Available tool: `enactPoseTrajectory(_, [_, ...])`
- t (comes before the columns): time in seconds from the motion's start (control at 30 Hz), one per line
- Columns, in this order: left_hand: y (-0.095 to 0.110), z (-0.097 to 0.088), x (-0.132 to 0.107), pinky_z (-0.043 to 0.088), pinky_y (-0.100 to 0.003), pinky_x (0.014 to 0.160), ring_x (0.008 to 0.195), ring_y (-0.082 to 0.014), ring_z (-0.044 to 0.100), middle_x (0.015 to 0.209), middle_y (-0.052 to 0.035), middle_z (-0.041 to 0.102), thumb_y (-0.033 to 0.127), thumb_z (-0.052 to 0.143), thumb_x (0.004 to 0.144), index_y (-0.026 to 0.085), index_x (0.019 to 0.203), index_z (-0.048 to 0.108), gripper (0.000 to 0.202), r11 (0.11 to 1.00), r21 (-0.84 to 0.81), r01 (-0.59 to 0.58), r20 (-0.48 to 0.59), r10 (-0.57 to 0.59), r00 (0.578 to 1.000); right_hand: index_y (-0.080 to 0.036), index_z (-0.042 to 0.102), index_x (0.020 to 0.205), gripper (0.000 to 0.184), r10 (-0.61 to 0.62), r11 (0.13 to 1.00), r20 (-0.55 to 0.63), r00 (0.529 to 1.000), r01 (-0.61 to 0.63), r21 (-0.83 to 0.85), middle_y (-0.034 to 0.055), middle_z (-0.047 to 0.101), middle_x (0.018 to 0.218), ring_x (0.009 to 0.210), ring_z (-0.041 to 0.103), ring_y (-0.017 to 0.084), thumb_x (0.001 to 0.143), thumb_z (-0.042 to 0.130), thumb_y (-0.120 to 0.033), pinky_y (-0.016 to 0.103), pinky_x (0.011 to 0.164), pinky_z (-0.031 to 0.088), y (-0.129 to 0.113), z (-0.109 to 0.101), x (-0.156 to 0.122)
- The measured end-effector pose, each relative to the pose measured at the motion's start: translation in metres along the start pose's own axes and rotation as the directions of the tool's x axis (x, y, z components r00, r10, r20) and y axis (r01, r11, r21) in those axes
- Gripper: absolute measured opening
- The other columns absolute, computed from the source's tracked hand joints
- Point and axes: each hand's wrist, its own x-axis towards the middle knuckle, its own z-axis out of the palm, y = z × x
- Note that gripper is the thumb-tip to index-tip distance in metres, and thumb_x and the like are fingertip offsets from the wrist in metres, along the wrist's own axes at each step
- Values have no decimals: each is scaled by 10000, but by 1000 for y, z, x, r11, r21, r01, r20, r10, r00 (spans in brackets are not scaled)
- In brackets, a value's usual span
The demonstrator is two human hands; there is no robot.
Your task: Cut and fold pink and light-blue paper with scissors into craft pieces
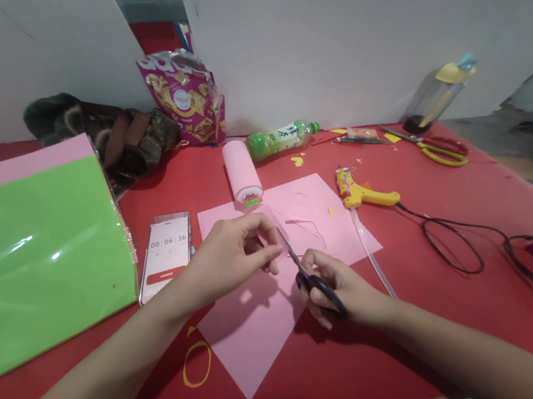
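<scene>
My right hand (333, 286) has its fingers in the black handles of a pair of scissors (317, 282), whose blades point up and left. The fingers of my left hand (249, 249) are pinched just left of the blade tips, on what looks like a small piece of pink paper. Its outline blends with the pink sheets (254, 350) below, so its shape is hard to make out. Thin pink offcuts (303, 220) lie on the sheets. Behind my left hand, a pink-wrapped bottle (242, 171) lies with its green end toward me.
A yellow glue gun (367, 195) with a black cord lies to the right, near larger scissors (441, 150). At left are a phone (166, 252) showing a timer and green paper (47, 254) in plastic. A green bottle (280, 138), snack bag (189, 97) and yellow ring (197, 364) also lie around.
</scene>
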Motion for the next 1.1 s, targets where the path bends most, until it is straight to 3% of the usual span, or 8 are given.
enactPoseTrajectory(0.33, [4,-1,0,445,-186,511,534,-102,598,580,11,625,175,541,742,155,737,583,46,1000,2,25,81,-26,996,-223,274,758,404,-79,992,104,991,88,-86,-92,428,550,464,429,58,725,537,-528,206,487,328,-6,1,-3])
enactPoseTrajectory(0.67, [4,5,-2,451,-150,502,513,-81,589,549,18,628,125,528,736,146,731,609,84,998,-64,3,187,9,982,-225,272,779,395,-92,992,114,989,101,-73,-86,411,571,456,430,63,739,520,-530,210,472,322,-2,-1,-4])
enactPoseTrajectory(1.1, [4,13,-3,424,-162,464,500,-94,579,560,9,636,178,527,742,150,758,629,107,1000,-22,23,141,-19,990,-229,272,774,393,-96,988,79,992,104,-115,-98,416,539,424,409,63,740,502,-546,219,468,314,-5,1,-3])
